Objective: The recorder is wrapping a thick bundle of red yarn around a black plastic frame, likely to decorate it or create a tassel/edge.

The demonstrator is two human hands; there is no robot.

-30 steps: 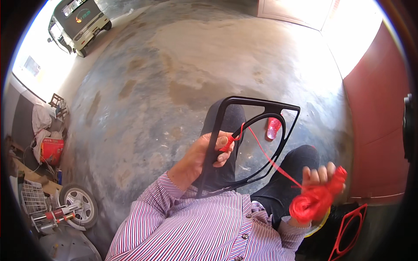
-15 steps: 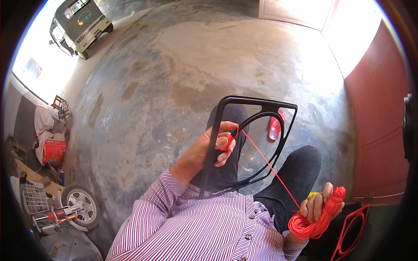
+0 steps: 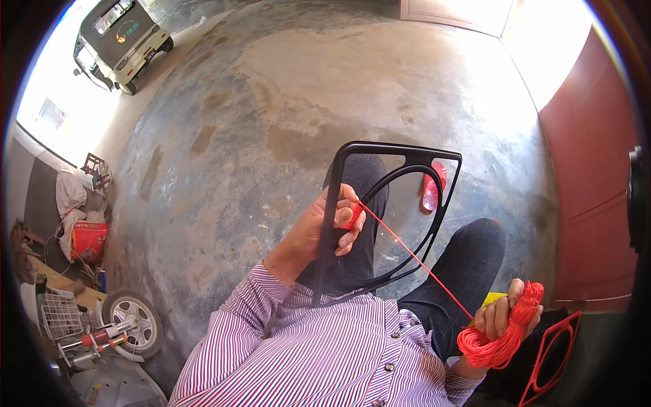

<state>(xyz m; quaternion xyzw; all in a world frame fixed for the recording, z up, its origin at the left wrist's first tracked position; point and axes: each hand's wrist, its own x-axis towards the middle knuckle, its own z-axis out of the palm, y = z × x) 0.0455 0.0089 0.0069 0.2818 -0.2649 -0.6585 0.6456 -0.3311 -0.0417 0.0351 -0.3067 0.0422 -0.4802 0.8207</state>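
My left hand (image 3: 332, 220) grips the left side of the inner ring of a black frame (image 3: 407, 154), which has a straight-edged outer border around a round ring. Red cord wrapping (image 3: 352, 216) covers the ring in tight turns between my thumb and fingers. From there a taut strand of red cord (image 3: 413, 259) slants down across the ring's opening to my right hand (image 3: 498, 319). That hand is closed around a thick bundle of red cord (image 3: 505, 336), with loops hanging below the fingers. The frame is held tilted above my knees.
A similar frame wrapped in red (image 3: 553, 356) stands at the lower right. A red slipper (image 3: 434, 186) shows beyond the ring. On the left are a wheel (image 3: 132, 322), a wire basket (image 3: 61, 312) and a red box (image 3: 89, 241); a three-wheeler (image 3: 122, 41) is parked far left.
The strand, previously looped over the ring above my left fingertips, now leaves the wrapping straight toward my right hand. My right hand and the bundle have shifted slightly right and up.
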